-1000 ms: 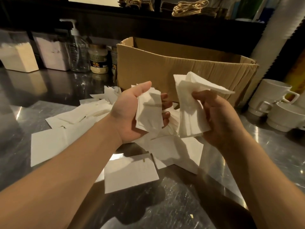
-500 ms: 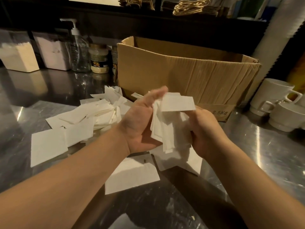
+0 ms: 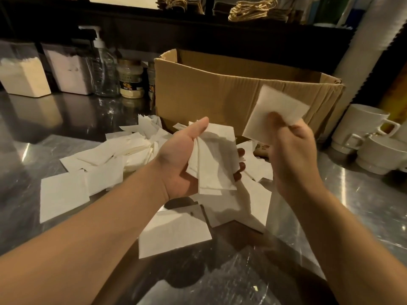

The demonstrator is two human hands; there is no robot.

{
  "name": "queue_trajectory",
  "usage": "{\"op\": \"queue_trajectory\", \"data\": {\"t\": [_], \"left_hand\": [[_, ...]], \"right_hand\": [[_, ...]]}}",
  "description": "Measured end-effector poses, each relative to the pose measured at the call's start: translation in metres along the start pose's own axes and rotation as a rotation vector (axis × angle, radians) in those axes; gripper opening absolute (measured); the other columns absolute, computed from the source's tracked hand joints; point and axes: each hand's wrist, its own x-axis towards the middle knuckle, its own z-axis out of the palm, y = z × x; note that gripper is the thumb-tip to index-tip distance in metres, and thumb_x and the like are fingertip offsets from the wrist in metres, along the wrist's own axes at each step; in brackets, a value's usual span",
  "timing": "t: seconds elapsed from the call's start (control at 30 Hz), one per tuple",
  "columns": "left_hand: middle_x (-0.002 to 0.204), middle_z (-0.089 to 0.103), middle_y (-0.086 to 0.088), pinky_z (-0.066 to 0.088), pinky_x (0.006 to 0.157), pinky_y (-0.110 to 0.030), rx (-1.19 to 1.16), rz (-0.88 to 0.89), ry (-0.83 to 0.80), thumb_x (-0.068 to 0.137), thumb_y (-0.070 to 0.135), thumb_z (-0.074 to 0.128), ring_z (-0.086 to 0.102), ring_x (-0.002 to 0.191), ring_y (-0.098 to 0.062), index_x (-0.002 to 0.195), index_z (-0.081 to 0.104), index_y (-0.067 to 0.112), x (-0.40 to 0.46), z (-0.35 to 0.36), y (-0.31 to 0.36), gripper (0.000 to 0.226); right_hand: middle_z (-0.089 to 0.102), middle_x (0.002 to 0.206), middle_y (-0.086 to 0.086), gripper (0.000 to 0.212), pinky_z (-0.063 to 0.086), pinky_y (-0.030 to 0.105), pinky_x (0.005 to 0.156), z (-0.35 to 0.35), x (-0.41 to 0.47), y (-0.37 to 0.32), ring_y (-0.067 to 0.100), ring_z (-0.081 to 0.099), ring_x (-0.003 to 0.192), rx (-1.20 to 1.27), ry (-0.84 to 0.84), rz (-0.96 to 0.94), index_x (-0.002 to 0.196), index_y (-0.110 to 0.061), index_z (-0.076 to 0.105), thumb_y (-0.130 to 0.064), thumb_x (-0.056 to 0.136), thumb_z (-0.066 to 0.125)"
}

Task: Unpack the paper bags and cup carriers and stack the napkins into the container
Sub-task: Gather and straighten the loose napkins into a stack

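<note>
My left hand (image 3: 176, 159) grips a small stack of white napkins (image 3: 214, 159), thumb on top and fingertips curled round the right edge. My right hand (image 3: 293, 150) pinches a single white napkin (image 3: 275, 108) and holds it up in front of the cardboard box, a little right of the stack. Several loose napkins (image 3: 114, 157) lie scattered on the steel counter, with larger ones near me (image 3: 174, 234) and at the left (image 3: 62, 195). Two clear containers (image 3: 22, 78) holding stacked napkins stand at the back left.
An open cardboard box (image 3: 209, 91) stands behind my hands. A pump bottle (image 3: 104, 67) and jars (image 3: 131, 80) stand left of it. White mugs (image 3: 372, 142) sit at the right edge. Paper bags with rope handles (image 3: 255, 11) lie on the back shelf.
My hands were pressed together round one bundle of napkins; they have come apart. The left keeps the stack, and the right has lifted up and right with a single napkin.
</note>
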Motion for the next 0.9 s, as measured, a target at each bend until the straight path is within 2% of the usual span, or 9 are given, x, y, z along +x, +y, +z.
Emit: {"op": "queue_trajectory", "data": {"t": [0.1,0.17,0.3,0.37,0.43,0.53,0.67,0.8,0.9], "left_hand": [[0.135,0.066,-0.022,0.042,0.112,-0.060,-0.082,0.016,-0.009,0.103,0.057,0.042,0.062,0.126,-0.042,0.141,0.060,0.012,0.000,-0.004,0.001,0.062],[0.144,0.060,-0.021,0.037,0.116,-0.060,-0.114,0.026,-0.013,0.102,0.058,0.041,0.055,0.135,-0.042,0.146,0.058,0.013,0.002,-0.007,0.001,0.064],[0.137,0.065,-0.021,0.043,0.112,-0.056,-0.116,0.036,-0.028,0.102,0.060,0.038,0.061,0.126,-0.039,0.141,0.060,0.009,0.003,-0.008,0.001,0.068],[0.132,0.068,-0.019,0.047,0.107,-0.056,-0.093,0.045,-0.015,0.102,0.061,0.037,0.064,0.120,-0.038,0.139,0.061,0.012,0.005,-0.008,-0.001,0.066],[0.124,0.071,-0.017,0.052,0.102,-0.054,-0.080,0.054,0.000,0.102,0.061,0.038,0.067,0.112,-0.036,0.138,0.063,0.016,0.006,-0.007,-0.002,0.063],[0.138,0.064,-0.019,0.049,0.106,-0.057,-0.085,0.040,-0.001,0.102,0.063,0.039,0.062,0.124,-0.038,0.143,0.059,0.017,0.007,-0.009,-0.003,0.064],[0.135,0.066,-0.018,0.046,0.108,-0.060,-0.069,0.008,-0.018,0.103,0.064,0.034,0.062,0.126,-0.040,0.143,0.059,0.018,0.009,-0.013,-0.003,0.067],[0.132,0.069,-0.018,0.051,0.103,-0.059,-0.009,-0.007,-0.009,0.101,0.067,0.036,0.064,0.123,-0.041,0.142,0.059,0.023,0.009,-0.011,-0.003,0.064],[0.130,0.070,-0.015,0.053,0.101,-0.058,0.044,-0.024,0.005,0.099,0.069,0.036,0.065,0.122,-0.040,0.137,0.059,0.028,0.008,-0.009,-0.003,0.061]], "right_hand": [[0.063,0.108,0.004,0.017,0.053,0.025,0.072,-0.007,0.002,-0.012,0.014,0.059,0.085,0.193,-0.148,0.162,0.118,-0.018,0.061,-0.017,0.102,0.059],[0.071,0.101,0.005,0.019,0.051,0.022,0.063,-0.009,0.000,-0.017,0.014,0.061,0.075,0.193,-0.307,0.249,0.118,-0.014,0.065,-0.018,0.100,0.061],[0.078,0.093,-0.004,0.013,0.052,0.023,0.070,-0.002,-0.008,-0.016,0.013,0.069,0.080,-0.033,-0.505,0.285,0.100,-0.020,0.077,-0.022,0.097,0.064],[0.078,0.090,-0.009,0.011,0.053,0.013,0.060,0.005,-0.013,-0.014,0.004,0.071,0.076,-0.098,-0.491,0.290,0.096,-0.023,0.077,-0.025,0.096,0.067],[0.077,0.088,-0.012,0.011,0.052,0.011,0.055,0.010,-0.016,-0.010,0.004,0.071,0.077,-0.165,-0.471,0.282,0.094,-0.026,0.077,-0.030,0.096,0.067],[0.076,0.089,-0.011,0.014,0.050,0.015,0.058,0.014,-0.017,-0.009,0.006,0.070,0.078,-0.245,-0.425,0.281,0.098,-0.026,0.074,-0.038,0.096,0.066],[0.075,0.086,-0.006,0.019,0.052,0.015,0.057,0.012,-0.012,-0.008,0.006,0.067,0.073,-0.203,-0.318,0.261,0.093,-0.020,0.074,-0.037,0.095,0.068],[0.075,0.084,-0.007,0.010,0.053,0.015,0.056,0.009,-0.014,-0.007,0.006,0.071,0.072,-0.184,-0.368,0.255,0.094,-0.015,0.074,-0.025,0.093,0.073],[0.075,0.089,-0.008,0.012,0.054,0.015,0.053,0.009,-0.015,-0.007,0.007,0.073,0.075,-0.232,-0.455,0.293,0.100,-0.019,0.072,-0.027,0.091,0.074]]}}
